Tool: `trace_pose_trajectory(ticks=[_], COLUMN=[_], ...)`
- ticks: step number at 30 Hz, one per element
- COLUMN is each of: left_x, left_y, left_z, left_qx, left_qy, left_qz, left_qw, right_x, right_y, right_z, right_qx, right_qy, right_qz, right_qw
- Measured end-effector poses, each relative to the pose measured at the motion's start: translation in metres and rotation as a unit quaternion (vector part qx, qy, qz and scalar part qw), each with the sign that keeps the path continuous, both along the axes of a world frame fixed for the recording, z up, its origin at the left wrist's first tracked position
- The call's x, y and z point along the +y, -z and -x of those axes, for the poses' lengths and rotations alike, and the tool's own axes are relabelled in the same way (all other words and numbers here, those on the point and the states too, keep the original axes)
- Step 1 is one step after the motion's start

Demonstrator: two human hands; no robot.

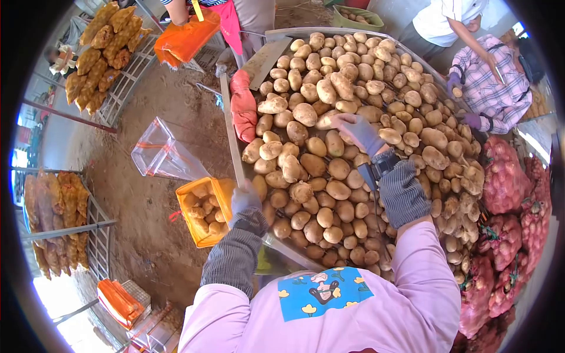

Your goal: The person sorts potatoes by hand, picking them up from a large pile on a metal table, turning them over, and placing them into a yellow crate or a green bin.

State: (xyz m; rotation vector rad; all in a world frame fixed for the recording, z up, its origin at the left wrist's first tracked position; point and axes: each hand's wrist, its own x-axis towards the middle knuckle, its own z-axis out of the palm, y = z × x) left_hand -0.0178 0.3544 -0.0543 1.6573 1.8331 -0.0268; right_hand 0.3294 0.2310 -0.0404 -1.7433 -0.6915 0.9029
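Observation:
My right hand [360, 132], in a pale purple glove, reaches over the heap of potatoes [338, 188], its fingers closed around the end of a long potato [325, 121]. At the tray's left edge is my gloved left hand [246, 201], with its fingers curled. What it grips is hidden; potatoes lie just to its right. Left of it is a yellow-orange bag [203, 213], its mouth open and several potatoes inside. Grey knitted sleeve covers are on both forearms, and a dark band circles my right wrist.
The metal tray rim [231, 132] has red cloth [243, 106] wrapped on it. A clear plastic-sided frame [168, 150] stands left. Red net sacks [503, 235] fill the right side; filled yellow sacks [59, 217] sit on racks. A co-worker in plaid [493, 82] is across the heap.

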Motion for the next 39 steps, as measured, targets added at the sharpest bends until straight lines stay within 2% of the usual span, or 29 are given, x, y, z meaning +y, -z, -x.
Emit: trace_pose_trajectory(ticks=[1, 2, 3, 4, 5, 6, 7, 10, 11, 14, 15, 18, 19, 23, 24, 25, 28, 29, 30, 32, 33, 34, 36, 38, 39], left_x=[-0.001, -0.002, -0.002, -0.002, -0.002, -0.002, -0.002, 0.001, 0.001, -0.002, -0.003, -0.002, 0.000, 0.000, 0.001, 0.002, -0.001, -0.001, 0.000, -0.004, -0.004, -0.002, 0.004, 0.000, -0.001], left_y=[-0.003, -0.004, -0.003, -0.002, -0.001, -0.003, -0.005, 0.003, 0.007, 0.004, 0.002, 0.004, 0.014, 0.011, 0.010, 0.014, 0.011, 0.010, 0.010, 0.008, 0.007, 0.005, 0.022, 0.023, 0.024], left_z=[-0.001, 0.000, 0.001, 0.000, 0.000, 0.001, 0.000, 0.000, 0.001, 0.000, -0.001, 0.000, 0.004, 0.002, 0.002, 0.003, 0.003, 0.004, 0.004, 0.002, 0.001, 0.001, 0.005, 0.006, 0.007], left_qx=[-0.003, -0.006, -0.005, -0.002, 0.001, 0.000, 0.000, 0.001, 0.005, 0.007, 0.005, 0.000, -0.010, -0.007, 0.004, 0.000, 0.006, 0.006, -0.004, -0.016, -0.006, 0.003, -0.001, -0.006, -0.003], left_qy=[0.003, 0.006, 0.007, 0.008, 0.009, 0.010, 0.006, 0.003, 0.005, 0.002, 0.006, 0.007, 0.010, 0.011, 0.010, 0.004, 0.017, 0.020, 0.015, 0.012, 0.010, 0.007, 0.006, 0.013, 0.012], left_qz=[-0.002, -0.002, -0.002, -0.004, -0.004, -0.003, 0.005, 0.005, -0.004, -0.008, -0.009, -0.023, -0.022, -0.013, -0.008, -0.009, -0.025, -0.025, -0.022, -0.020, -0.016, -0.014, -0.017, -0.052, -0.049], left_qw=[1.000, 1.000, 1.000, 1.000, 1.000, 1.000, 1.000, 1.000, 1.000, 1.000, 1.000, 1.000, 1.000, 1.000, 1.000, 1.000, 1.000, 0.999, 1.000, 1.000, 1.000, 1.000, 1.000, 0.999, 0.999], right_x=[0.000, 0.003, -0.001, -0.006, -0.013, -0.019, -0.018, -0.017, -0.015, -0.018, -0.023, -0.015, -0.017, -0.038, -0.048, -0.056, -0.071, -0.070, -0.066, -0.056, -0.053, -0.046, -0.030, -0.031, -0.033], right_y=[0.004, -0.008, -0.026, -0.018, -0.006, 0.003, -0.003, -0.007, -0.011, -0.038, -0.004, 0.002, 0.003, -0.005, -0.009, -0.013, -0.029, -0.032, -0.033, -0.039, -0.032, -0.036, -0.043, -0.051, -0.055], right_z=[-0.002, 0.006, 0.007, 0.009, 0.012, 0.012, 0.007, -0.016, -0.024, -0.002, -0.004, 0.003, -0.001, 0.005, -0.002, -0.007, -0.010, -0.005, 0.006, 0.036, 0.035, 0.024, -0.016, -0.058, -0.077], right_qx=[-0.165, -0.325, -0.216, -0.217, -0.362, -0.498, -0.445, -0.425, -0.356, -0.337, -0.424, -0.434, -0.425, -0.485, -0.350, -0.202, -0.152, -0.258, -0.260, -0.438, -0.385, -0.389, -0.262, -0.353, -0.347], right_qy=[-0.031, -0.062, -0.090, -0.089, -0.128, -0.165, -0.195, -0.220, -0.229, -0.223, -0.231, -0.185, -0.172, -0.126, -0.108, -0.089, -0.153, -0.182, -0.180, -0.204, -0.230, -0.229, -0.072, 0.046, 0.027], right_qz=[0.037, 0.075, 0.247, 0.247, 0.231, 0.210, 0.239, 0.221, 0.207, 0.260, 0.217, 0.281, 0.255, 0.204, 0.133, 0.058, 0.094, 0.102, 0.102, 0.139, 0.109, 0.105, 0.109, 0.215, 0.322], right_qw=[0.985, 0.941, 0.940, 0.940, 0.894, 0.825, 0.841, 0.850, 0.882, 0.877, 0.848, 0.836, 0.851, 0.841, 0.921, 0.973, 0.972, 0.943, 0.943, 0.864, 0.887, 0.886, 0.956, 0.909, 0.881])
